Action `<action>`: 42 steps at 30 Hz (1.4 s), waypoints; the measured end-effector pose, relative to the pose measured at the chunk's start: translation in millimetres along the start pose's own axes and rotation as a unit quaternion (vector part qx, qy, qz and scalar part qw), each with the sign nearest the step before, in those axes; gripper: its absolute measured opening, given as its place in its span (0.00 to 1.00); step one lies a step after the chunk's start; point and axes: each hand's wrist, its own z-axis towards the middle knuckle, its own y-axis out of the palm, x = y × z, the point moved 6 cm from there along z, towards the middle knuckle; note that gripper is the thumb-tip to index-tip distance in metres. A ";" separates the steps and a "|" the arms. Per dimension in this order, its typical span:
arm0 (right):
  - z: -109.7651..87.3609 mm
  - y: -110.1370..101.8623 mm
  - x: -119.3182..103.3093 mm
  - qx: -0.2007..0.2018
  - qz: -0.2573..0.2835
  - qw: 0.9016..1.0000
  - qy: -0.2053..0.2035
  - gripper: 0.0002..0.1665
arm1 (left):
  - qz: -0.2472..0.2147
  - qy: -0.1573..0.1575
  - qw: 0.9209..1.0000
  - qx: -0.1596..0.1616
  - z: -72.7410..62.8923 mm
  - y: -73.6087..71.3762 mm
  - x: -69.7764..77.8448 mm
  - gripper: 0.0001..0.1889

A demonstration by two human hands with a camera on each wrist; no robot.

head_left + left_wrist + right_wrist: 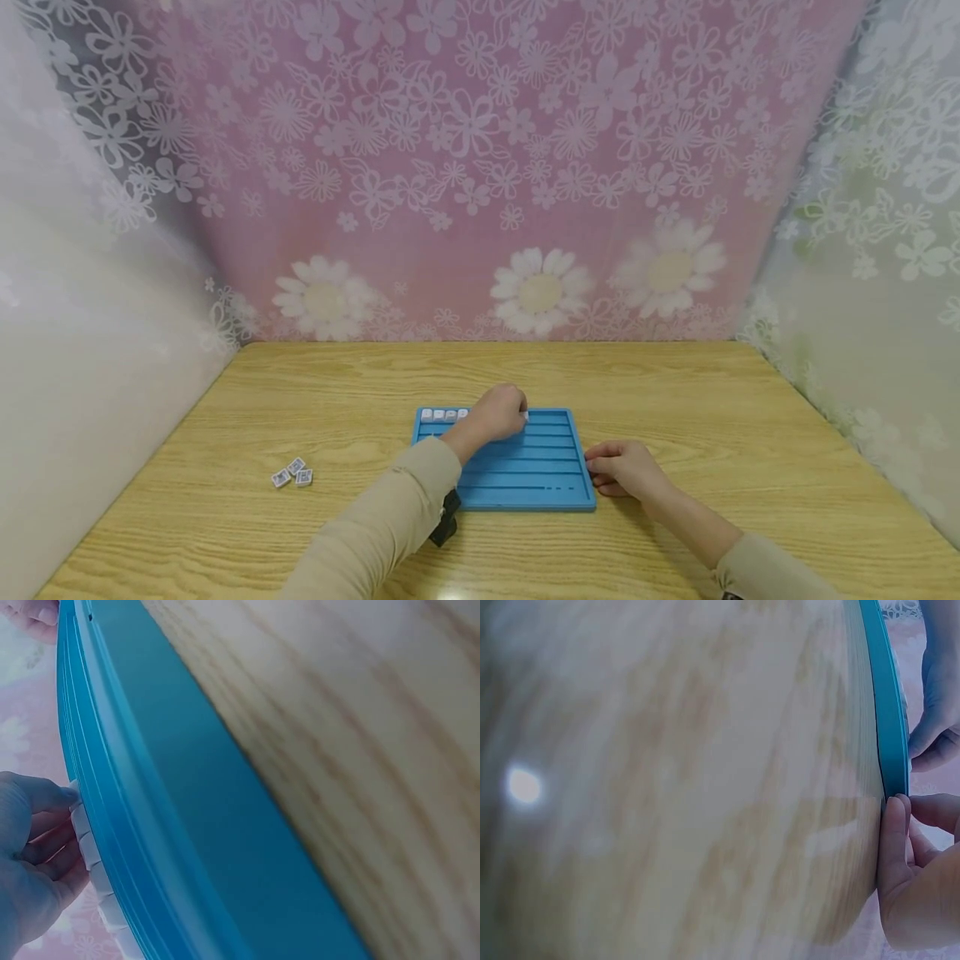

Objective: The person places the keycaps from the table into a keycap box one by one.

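Note:
A blue tray (517, 479) with several long ridged rows lies on the table. Small white tiles (438, 415) line its top row from the left corner. Reaching across the tray, my left hand (498, 414) pinches a white tile (526, 415) at the top row; the left wrist view shows fingertips on the end tile (73, 787) of the line. My right hand (628, 471) grips the tray's right edge between thumb and fingers, as the right hand (922, 862) in the right wrist view also shows. The left hand and forearm hide part of the row.
Three loose white tiles with dark markings (292, 472) lie together on the wooden table (337, 383), left of the tray. A black wrist device (447, 521) sits under the left sleeve. Flowered curtains (480, 167) hang behind the table and at both sides.

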 end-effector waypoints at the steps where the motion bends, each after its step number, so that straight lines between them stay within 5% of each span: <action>1: 0.2 0.0 -0.4 -0.001 0.002 1.000 -0.002 0.12 | -0.001 0.001 1.000 -0.001 -0.1 -0.7 0.1 0.09; 24: 0.7 5.0 1.1 0.000 0.001 1.000 -0.009 0.12 | -0.014 -0.003 1.000 0.001 -10.0 -5.0 -13.2 0.14; 32: 0.3 2.9 0.7 0.006 -0.002 1.000 -0.009 0.12 | -0.019 0.009 0.999 0.050 -19.4 -28.0 -25.7 0.13; 42: 0.6 0.8 -0.5 0.009 -0.010 1.000 0.000 0.13 | -0.018 0.032 0.993 0.108 -47.7 -56.3 -44.2 0.04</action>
